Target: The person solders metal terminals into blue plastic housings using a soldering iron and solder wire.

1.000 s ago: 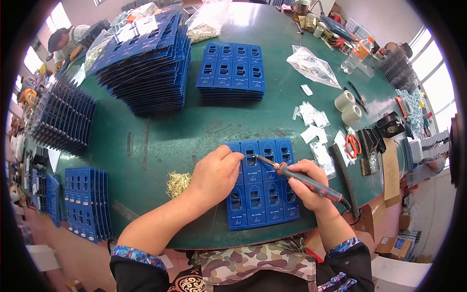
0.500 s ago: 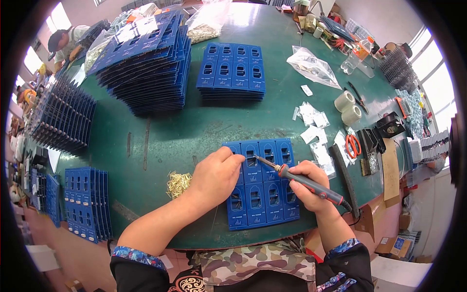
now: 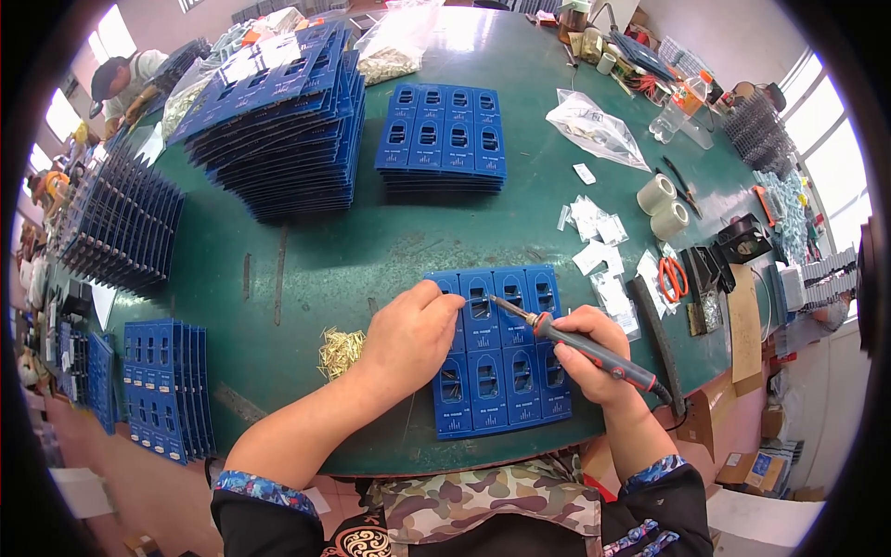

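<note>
A blue circuit board panel [image 3: 503,357] with rows of cutouts lies flat in front of me at the table's near edge. My right hand [image 3: 594,348] is closed around a grey and red soldering iron [image 3: 608,364], its tip slanting to the left over the panel's top row. My left hand [image 3: 413,330] covers the panel's upper left part, its thumb and forefinger pinched beside a top-row cutout, close to the iron's tip. What these fingers hold is too small to make out. Left of this hand lies a pile of small brass-coloured pins [image 3: 341,353].
Tall stacks of blue panels [image 3: 278,121] and a lower stack [image 3: 441,139] stand beyond my hands; upright panels [image 3: 162,390] are at the left. On the right lie small white packets [image 3: 594,223], wire spools [image 3: 668,221] and orange-handled scissors [image 3: 673,278]. A person [image 3: 125,84] works at far left.
The iron's tip has shifted very slightly right, and my left fingertips have drawn a little left, widening the small gap between them. The panel stays in place.
</note>
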A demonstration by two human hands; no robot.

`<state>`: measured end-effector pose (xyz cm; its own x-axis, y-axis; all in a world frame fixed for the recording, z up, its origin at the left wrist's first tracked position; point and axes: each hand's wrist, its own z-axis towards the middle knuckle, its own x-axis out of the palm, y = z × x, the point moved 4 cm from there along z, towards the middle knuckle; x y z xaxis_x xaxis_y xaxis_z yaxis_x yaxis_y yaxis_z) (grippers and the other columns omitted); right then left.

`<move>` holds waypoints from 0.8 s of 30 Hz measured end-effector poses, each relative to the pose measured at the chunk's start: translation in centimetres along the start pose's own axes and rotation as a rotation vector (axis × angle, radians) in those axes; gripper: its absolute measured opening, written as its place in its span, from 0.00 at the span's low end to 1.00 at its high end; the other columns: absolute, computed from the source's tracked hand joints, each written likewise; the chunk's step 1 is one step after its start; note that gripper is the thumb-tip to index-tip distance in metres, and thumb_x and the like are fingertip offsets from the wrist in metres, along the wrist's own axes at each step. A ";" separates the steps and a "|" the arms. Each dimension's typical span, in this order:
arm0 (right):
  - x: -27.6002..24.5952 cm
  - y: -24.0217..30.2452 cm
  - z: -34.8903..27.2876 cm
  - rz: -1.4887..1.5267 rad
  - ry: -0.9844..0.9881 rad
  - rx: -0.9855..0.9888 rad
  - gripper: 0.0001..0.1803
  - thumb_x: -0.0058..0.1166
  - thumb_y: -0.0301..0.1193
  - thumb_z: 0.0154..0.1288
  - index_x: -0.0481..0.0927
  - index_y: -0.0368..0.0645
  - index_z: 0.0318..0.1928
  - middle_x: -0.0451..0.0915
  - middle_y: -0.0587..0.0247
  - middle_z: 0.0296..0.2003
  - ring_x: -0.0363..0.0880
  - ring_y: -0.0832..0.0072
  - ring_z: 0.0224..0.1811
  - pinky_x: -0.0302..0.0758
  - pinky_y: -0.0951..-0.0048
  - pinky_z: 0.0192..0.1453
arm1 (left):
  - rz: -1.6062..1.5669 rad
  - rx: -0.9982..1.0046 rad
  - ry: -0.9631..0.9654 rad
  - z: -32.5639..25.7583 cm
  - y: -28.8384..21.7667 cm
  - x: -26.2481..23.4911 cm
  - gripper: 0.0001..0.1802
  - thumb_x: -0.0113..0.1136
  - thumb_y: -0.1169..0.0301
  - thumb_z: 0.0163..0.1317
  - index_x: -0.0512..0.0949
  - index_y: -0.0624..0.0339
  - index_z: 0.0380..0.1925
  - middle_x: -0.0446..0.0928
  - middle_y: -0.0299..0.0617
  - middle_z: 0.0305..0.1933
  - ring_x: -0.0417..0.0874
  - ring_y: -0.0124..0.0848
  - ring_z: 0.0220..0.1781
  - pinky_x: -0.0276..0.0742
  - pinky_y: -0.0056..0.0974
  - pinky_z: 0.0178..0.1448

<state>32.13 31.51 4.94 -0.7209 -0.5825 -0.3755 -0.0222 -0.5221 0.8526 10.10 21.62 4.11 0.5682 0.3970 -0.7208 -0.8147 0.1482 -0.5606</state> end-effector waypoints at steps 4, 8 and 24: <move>0.3 0.3 0.2 -0.002 0.027 -0.003 0.13 0.61 0.23 0.56 0.80 0.36 0.43 0.81 0.55 0.33 0.79 0.69 0.32 0.74 0.71 0.37 | 0.001 -0.004 0.009 0.0 0.0 0.0 0.07 0.60 0.77 0.59 0.81 0.62 0.38 0.75 0.44 0.33 0.80 0.44 0.34 0.78 0.44 0.37; 0.4 0.3 0.2 -0.003 0.035 0.006 0.13 0.61 0.23 0.56 0.80 0.36 0.43 0.81 0.55 0.33 0.79 0.69 0.32 0.74 0.71 0.37 | 0.010 0.007 0.014 0.1 -0.1 0.1 0.07 0.61 0.77 0.59 0.81 0.62 0.38 0.75 0.44 0.33 0.80 0.44 0.34 0.78 0.44 0.37; -0.3 0.2 -0.1 -0.012 -0.011 -0.018 0.13 0.61 0.24 0.55 0.79 0.37 0.43 0.80 0.57 0.32 0.76 0.70 0.29 0.72 0.72 0.35 | 0.011 0.006 0.008 0.0 -0.4 -0.1 0.07 0.61 0.77 0.59 0.81 0.61 0.38 0.75 0.44 0.33 0.80 0.44 0.34 0.78 0.44 0.36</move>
<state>32.38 31.53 5.24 -0.7283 -0.5694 -0.3812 -0.0179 -0.5403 0.8413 10.37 21.54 4.47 0.5599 0.3917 -0.7301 -0.8216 0.1490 -0.5502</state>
